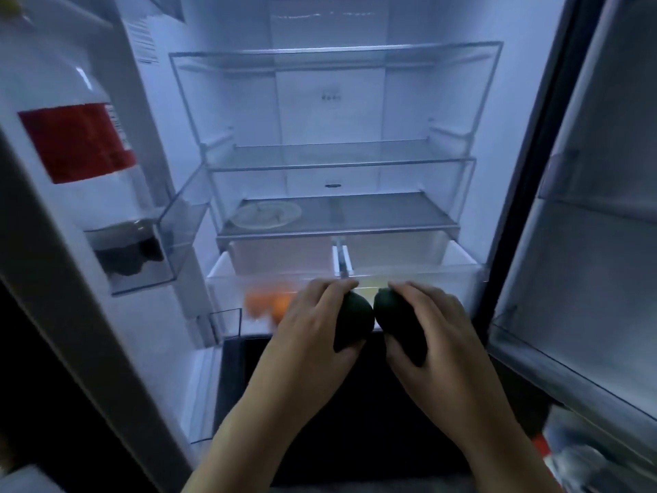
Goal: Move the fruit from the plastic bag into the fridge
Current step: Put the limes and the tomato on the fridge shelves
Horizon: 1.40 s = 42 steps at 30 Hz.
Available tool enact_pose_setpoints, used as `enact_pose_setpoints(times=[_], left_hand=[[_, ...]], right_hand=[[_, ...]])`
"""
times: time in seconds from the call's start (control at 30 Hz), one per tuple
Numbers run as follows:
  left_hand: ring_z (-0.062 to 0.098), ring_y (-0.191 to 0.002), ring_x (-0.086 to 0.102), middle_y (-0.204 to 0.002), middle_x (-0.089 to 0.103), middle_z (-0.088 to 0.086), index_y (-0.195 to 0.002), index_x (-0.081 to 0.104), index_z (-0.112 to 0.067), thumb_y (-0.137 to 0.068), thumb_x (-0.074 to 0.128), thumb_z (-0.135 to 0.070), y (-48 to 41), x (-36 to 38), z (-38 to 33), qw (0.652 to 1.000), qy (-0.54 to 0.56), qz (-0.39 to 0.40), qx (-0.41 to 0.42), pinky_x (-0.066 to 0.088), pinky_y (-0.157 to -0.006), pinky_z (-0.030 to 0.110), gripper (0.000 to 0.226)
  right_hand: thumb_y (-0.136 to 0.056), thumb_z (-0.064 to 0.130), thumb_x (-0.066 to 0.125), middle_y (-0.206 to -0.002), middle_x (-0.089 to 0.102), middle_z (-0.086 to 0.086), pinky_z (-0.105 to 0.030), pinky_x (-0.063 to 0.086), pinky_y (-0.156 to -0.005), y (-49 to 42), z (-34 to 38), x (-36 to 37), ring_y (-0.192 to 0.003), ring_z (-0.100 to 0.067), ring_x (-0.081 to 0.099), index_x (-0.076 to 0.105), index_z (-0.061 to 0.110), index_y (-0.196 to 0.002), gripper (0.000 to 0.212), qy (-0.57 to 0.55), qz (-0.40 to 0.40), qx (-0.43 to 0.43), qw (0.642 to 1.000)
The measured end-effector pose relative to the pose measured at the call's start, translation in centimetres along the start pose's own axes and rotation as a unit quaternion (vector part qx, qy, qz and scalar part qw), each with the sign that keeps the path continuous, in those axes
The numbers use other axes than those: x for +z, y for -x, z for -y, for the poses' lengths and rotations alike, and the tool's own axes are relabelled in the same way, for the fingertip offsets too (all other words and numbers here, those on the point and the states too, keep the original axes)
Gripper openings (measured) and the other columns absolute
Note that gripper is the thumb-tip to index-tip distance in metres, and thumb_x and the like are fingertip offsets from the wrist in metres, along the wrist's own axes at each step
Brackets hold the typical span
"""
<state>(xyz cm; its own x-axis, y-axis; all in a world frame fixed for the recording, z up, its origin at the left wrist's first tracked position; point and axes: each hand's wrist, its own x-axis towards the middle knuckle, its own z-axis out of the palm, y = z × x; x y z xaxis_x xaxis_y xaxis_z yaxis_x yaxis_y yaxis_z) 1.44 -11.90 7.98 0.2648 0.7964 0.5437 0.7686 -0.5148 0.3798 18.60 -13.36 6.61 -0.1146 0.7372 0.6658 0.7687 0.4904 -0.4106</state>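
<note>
The fridge stands open in front of me, its crisper drawer (227,282) pulled out at the bottom. My left hand (305,329) grips a dark green avocado (355,320). My right hand (426,325) grips a second dark green avocado (394,322). The two fruits nearly touch, held just in front of the drawer's front wall near its middle. Orange fruit (270,304) lies inside the left half of the drawer, blurred through the clear plastic. Something pale yellow (369,282) shows in the right half. The plastic bag is out of sight.
A white plate (265,215) sits on the lowest glass shelf (391,211). Two more glass shelves are above. The left door holds a large bottle with a red label (78,144) in a bin. The right door's bins (586,250) stand close on my right.
</note>
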Motion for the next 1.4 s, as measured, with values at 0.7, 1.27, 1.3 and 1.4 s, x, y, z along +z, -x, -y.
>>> enact_pose_setpoints(times=[0.7, 1.27, 1.3, 1.4], left_hand=[[0.006, -0.113, 0.045, -0.122, 0.051, -0.010, -0.126, 0.047, -0.022, -0.075, 0.069, -0.020, -15.6, 13.3, 3.6, 0.992, 0.090, 0.075, 0.043, 0.031, -0.093, 0.011, 0.056], [0.016, -0.125, 0.039, -0.134, 0.044, -0.004, -0.136, 0.040, -0.021, -0.080, 0.069, -0.028, -36.4, 24.8, 14.0, 0.994, 0.047, 0.094, -0.006, 0.035, -0.102, 0.029, 0.063], [0.016, -0.125, 0.038, -0.136, 0.044, -0.005, -0.136, 0.040, -0.021, -0.081, 0.069, -0.029, -37.5, 25.8, 14.1, 0.994, 0.040, 0.102, -0.010, 0.036, -0.102, 0.031, 0.063], [0.018, -0.124, 0.040, -0.137, 0.044, -0.004, -0.138, 0.037, -0.023, -0.082, 0.067, -0.032, -40.6, 28.6, 14.4, 0.990, 0.022, 0.134, -0.022, 0.038, -0.102, 0.035, 0.064]], right_hand=[[-0.078, 0.019, 0.070, -0.121, 0.047, 0.022, -0.018, 0.038, -0.092, -8.1, -15.5, 2.5, -0.111, 0.001, 0.043, 0.046, 0.032, -0.127, 0.056, 0.064, 0.027, 0.045, 0.997], [-0.085, 0.025, 0.063, -0.128, 0.048, 0.007, -0.026, 0.036, -0.094, -26.8, -34.1, 12.3, -0.119, -0.015, 0.042, 0.044, 0.023, -0.131, 0.051, 0.099, 0.079, 0.142, 0.982], [-0.085, 0.027, 0.062, -0.128, 0.047, 0.006, -0.028, 0.038, -0.094, -27.7, -35.4, 12.6, -0.120, -0.016, 0.042, 0.044, 0.023, -0.132, 0.050, 0.104, 0.090, 0.155, 0.978], [-0.086, 0.029, 0.061, -0.127, 0.047, 0.002, -0.037, 0.043, -0.094, -29.9, -38.7, 13.8, -0.119, -0.019, 0.043, 0.042, 0.021, -0.132, 0.051, 0.114, 0.114, 0.190, 0.969]])
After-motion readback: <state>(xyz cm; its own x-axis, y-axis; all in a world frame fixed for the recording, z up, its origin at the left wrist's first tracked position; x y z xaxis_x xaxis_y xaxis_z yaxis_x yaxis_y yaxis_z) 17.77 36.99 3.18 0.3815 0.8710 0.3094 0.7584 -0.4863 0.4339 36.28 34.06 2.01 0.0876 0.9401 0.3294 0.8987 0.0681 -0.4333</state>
